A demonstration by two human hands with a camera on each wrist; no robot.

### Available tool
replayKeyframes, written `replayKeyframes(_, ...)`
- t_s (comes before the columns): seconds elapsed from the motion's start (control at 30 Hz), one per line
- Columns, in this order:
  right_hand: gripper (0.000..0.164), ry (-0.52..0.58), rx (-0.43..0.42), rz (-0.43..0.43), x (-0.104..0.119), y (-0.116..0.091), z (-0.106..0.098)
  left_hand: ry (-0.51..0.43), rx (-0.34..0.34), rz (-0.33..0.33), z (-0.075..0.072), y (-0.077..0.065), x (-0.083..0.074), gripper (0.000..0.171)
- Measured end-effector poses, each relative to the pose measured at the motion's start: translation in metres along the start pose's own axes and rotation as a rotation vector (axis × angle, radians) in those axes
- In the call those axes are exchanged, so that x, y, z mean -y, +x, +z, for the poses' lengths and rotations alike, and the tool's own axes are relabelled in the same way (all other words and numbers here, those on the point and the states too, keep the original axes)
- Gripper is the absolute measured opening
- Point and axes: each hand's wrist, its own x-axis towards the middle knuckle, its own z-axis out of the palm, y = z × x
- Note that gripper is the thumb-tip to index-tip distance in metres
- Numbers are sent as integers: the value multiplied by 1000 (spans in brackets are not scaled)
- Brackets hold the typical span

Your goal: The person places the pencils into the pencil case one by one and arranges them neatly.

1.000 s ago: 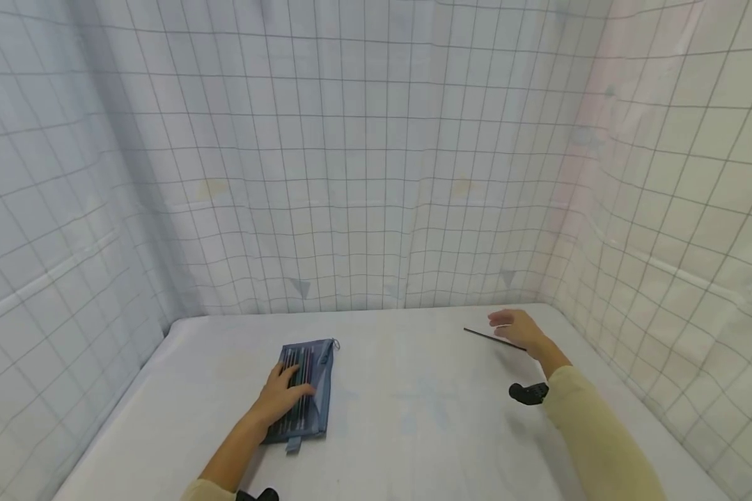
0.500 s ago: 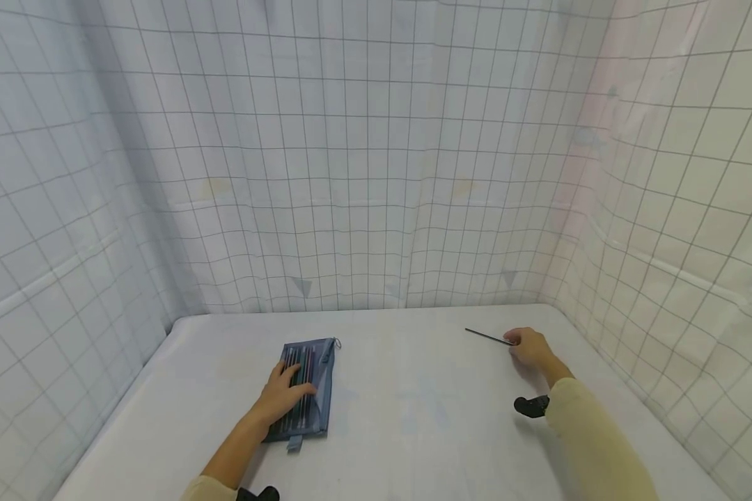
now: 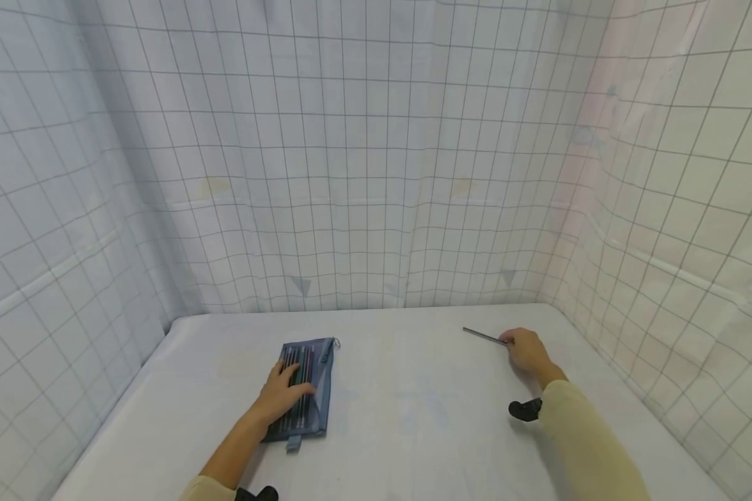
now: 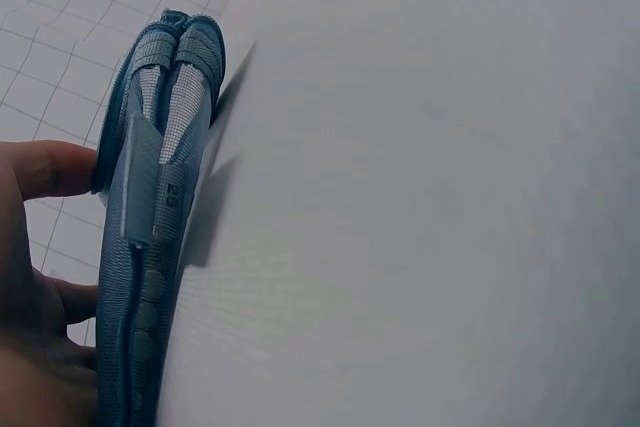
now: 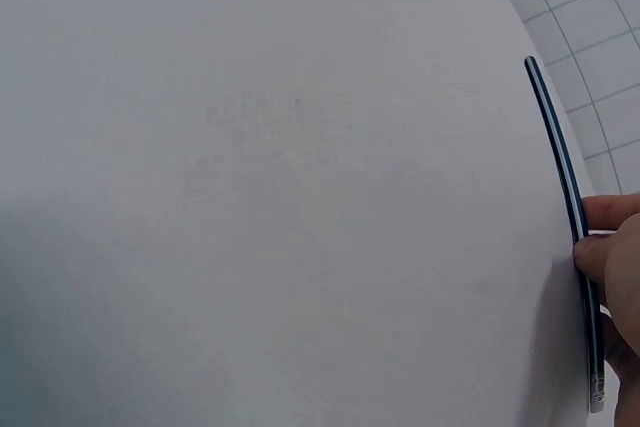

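A blue mesh zip pouch [image 3: 322, 403] with several slim sticks inside lies on the white table, left of the middle. My left hand [image 3: 278, 398] rests on top of it with fingers spread. In the left wrist view the zipped edge of the pouch [image 4: 140, 277] shows, with my thumb against its side. Over at the right, my right hand [image 3: 526, 349] pinches a slim dark blue pencil [image 3: 484, 336] between thumb and fingertips. The right wrist view shows the pencil [image 5: 560, 147] with its far end sticking out past the fingers and a pale printed end below.
White cloth covers the table [image 3: 388, 390]. Grid-patterned curtains [image 3: 376, 174] hang behind it and on both sides. A small tab [image 3: 293, 443] sticks out from the near edge of the pouch, and a zip ring [image 3: 336, 343] sits at its far corner.
My right hand has come down from above the pencil and taken hold of its near end, then shifted it slightly left. My left hand has stayed on the pouch.
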Motion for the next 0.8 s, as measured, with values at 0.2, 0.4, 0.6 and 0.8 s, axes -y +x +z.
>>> replayKeyframes(0.2,23,12,10,-47,-3,-2,-3,-13,2,-7,1,2,-1,86)
replayKeyframes(0.4,25,62,19,-74,2,-1,-8,-33,5,-17,0,1,-1,85)
replayKeyframes(0.6,28,92,35,-67,9,2,-12,-24,6,-8,0,1,0,86)
replayKeyframes(0.8,27,215,50,-22,19,9,-10,-22,3,-16,0,1,0,85)
